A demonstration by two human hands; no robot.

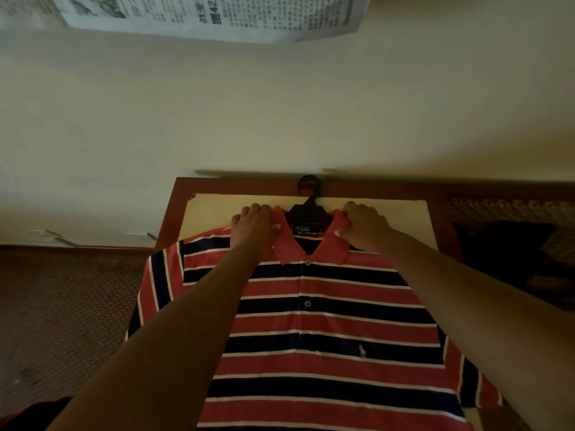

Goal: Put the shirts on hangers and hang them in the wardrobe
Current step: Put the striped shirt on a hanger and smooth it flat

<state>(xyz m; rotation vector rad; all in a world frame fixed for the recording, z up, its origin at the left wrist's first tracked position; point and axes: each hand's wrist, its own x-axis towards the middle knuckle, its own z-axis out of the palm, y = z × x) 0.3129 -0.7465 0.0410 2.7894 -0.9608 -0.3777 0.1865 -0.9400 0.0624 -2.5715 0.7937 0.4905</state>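
Striped polo shirt point(326, 337), coral with navy and white bands, lies front-up across a pale tabletop point(389, 219) framed in dark wood, filling the view from the centre down to 6 o'clock. Its sleeves spill over the table edges toward 8 and 4 o'clock. A dark heap point(504, 253), possibly more clothing, sits on the woven surface at 3 o'clock; I cannot tell what it is. A newspaper sheet point(211, 17) is on the wall at 12 o'clock.

Both forearms reach in from 6 o'clock to the collar point(311, 244). The left hand point(253, 225) pinches the collar's left side with curled fingers, and the right hand point(364, 227) grips the right side likewise. Between them a black plastic hanger point(308, 209) already sits inside the neck, its hook pointing to 12 o'clock over the table frame.

As a judgement, the hanger looks inserted and the hands are settling the collar on it, so this shirt is nearly hung. Lifting it and carrying it to the wardrobe, which is not in view, remains, as do any further shirts.
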